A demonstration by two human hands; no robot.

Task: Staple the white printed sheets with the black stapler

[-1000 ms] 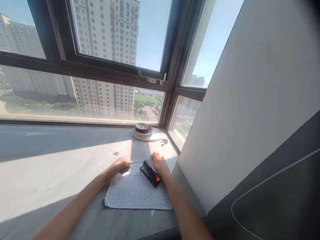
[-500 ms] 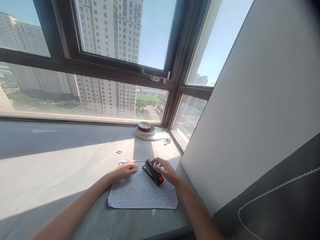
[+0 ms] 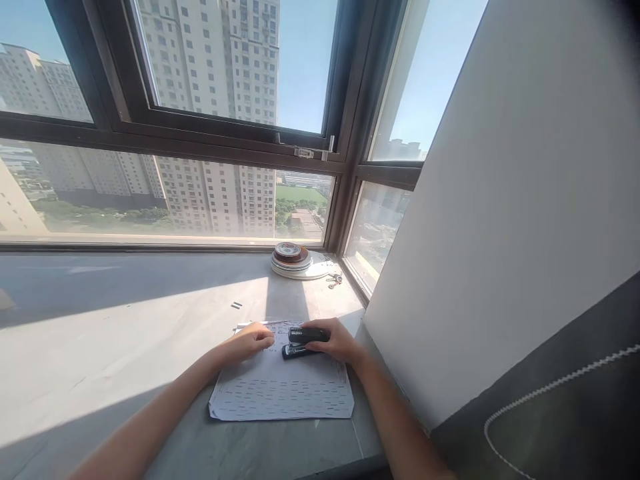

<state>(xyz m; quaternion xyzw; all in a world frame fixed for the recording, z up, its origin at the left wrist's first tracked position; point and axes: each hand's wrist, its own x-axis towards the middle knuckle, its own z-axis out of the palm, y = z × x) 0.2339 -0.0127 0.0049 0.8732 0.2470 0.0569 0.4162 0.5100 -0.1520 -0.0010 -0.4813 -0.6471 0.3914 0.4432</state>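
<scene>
Head view: right hand (image 3: 337, 339) grips the black stapler (image 3: 304, 335); left hand (image 3: 253, 341) is curled closed, paper (image 3: 281, 400) beneath both (small grey strips (image 3: 236, 306) lie beyond the left).

Left forearm (image 3: 165, 408) is extended inward, left hand (image 3: 254, 341) curled into a loose fist. Right forearm (image 3: 384, 408) is angled in, right hand (image 3: 340, 340) turned inward, clasped in a grip.

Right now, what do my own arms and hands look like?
Both forearms are bare, with no sleeves in view. The left hand and right hand wear no gloves, and no watch or bracelet shows at either wrist. No ring shows on the visible fingers, though some are hidden.
</scene>
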